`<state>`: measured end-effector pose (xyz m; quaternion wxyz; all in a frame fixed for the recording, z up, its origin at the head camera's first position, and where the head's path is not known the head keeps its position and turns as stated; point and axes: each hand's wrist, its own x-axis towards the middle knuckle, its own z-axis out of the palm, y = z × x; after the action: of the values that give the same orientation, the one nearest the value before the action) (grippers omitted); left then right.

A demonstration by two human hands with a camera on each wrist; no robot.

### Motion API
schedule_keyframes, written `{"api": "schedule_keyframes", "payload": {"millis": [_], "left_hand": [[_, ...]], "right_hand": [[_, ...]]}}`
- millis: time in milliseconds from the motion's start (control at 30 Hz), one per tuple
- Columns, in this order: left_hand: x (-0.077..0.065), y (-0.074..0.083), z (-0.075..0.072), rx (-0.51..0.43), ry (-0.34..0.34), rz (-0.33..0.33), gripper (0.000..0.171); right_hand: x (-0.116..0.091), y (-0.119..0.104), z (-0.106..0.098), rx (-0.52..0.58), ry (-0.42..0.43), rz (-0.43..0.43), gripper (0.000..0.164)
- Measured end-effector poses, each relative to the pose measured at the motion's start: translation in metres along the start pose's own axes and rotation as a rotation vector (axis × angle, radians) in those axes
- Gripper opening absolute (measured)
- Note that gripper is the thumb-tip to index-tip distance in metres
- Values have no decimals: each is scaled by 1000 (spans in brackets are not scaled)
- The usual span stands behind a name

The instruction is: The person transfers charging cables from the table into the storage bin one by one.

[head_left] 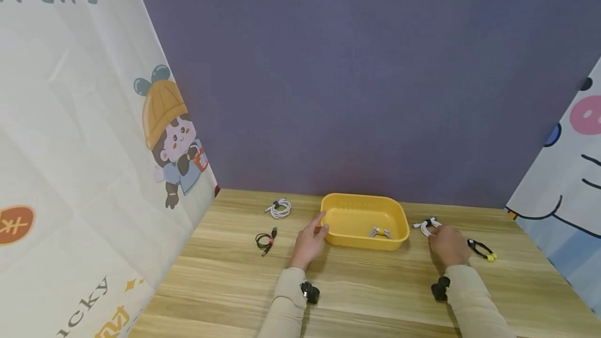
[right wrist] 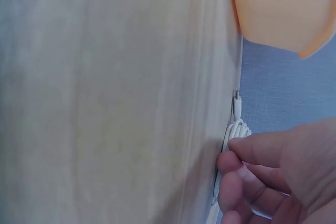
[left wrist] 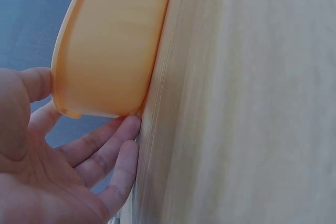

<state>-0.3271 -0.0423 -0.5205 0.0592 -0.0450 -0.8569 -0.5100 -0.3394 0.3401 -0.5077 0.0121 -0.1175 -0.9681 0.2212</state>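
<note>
A shallow yellow basket (head_left: 366, 244) stands near the back of a wood-grained desk (head_left: 375, 291), with a person's hands at either side of it. The left hand (head_left: 310, 242) rests against the basket's left end, its fingers loosely extended and spread rather than wrapped round; in the left wrist view the thumb touches by the rim and other fingertips reach down along the end to where it meets the desk. The right hand (head_left: 449, 246) is closed down to a pinch, thumb and forefinger drawn together at the near edge of a white cable coil (head_left: 424, 230), the remaining fingers curled beneath. That coil lies just to the right of the basket, bound with a black tie, its connector pointing toward the basket; how firmly it is gripped I cannot tell. Inside the basket, toward its right front, sits a small pale cable (head_left: 374, 232) with a yellow tie. Left of the basket lie a second white coil (head_left: 280, 214) with a dark tie and, nearer the person, a black cable (head_left: 268, 247) with a red tie. Just beyond the right hand is a black loop (head_left: 484, 247) with a yellow end. A dark bluish backdrop (head_left: 352, 77) rises behind the desk.
</note>
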Motion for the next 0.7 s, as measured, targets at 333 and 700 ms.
{"api": "schedule_keyframes", "payload": {"millis": [333, 700], "left_hand": [[1, -2, 1, 4, 5, 6, 45], [2, -1, 1, 8, 1, 2, 46]], "right_hand": [[0, 0, -1, 6, -5, -3, 29], [-1, 0, -1, 0, -25, -14, 29]]}}
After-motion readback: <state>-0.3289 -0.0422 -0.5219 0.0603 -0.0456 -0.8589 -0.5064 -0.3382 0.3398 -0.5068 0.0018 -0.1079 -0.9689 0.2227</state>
